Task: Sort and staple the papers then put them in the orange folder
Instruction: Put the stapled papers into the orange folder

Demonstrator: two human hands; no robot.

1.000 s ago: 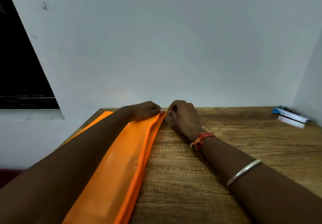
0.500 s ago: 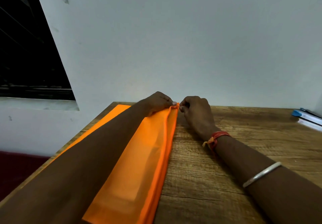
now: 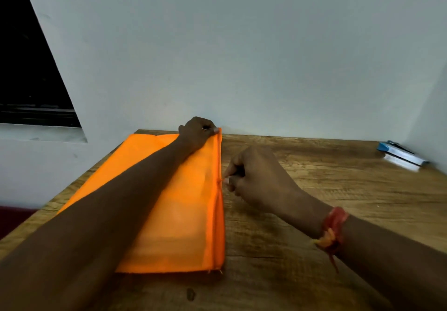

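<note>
A plain pale wall (image 3: pixel 242 56) is filling the upper part of the view, with a dark window (image 3: pixel 26 68) cutting in at the left. Below it a wooden desk (image 3: pixel 314 214) is running up to the wall.

The orange folder (image 3: pixel 183 214) is lying flat on the left part of the desk, its long side pointing away from the person and its far end close to the wall. A zip line is running along its right edge. A paler patch is showing faintly through its top face; what it is cannot be told.

The left hand (image 3: pixel 196 133) is reaching over the folder, the forearm passing above it, and its curled fingers (image 3: pixel 214 130) are pinching the folder's far right corner.

The right hand (image 3: pixel 258 180) is sitting just beside the folder's right edge, about midway along it. Its fingers (image 3: pixel 228 180) are curled in tight, with thumb and forefinger closing on the small orange zip pull (image 3: pixel 219 181). A red and orange thread band (image 3: pixel 333 226) is hanging round the right wrist.

Well apart from the folder, at the desk's far right corner, a flat blue-and-white thing (image 3: pixel 399 157) is lying near the side wall, with something dark on top; it is too small to name. A small dark stain (image 3: pixel 190 294) is marking the wood near the front edge.
</note>
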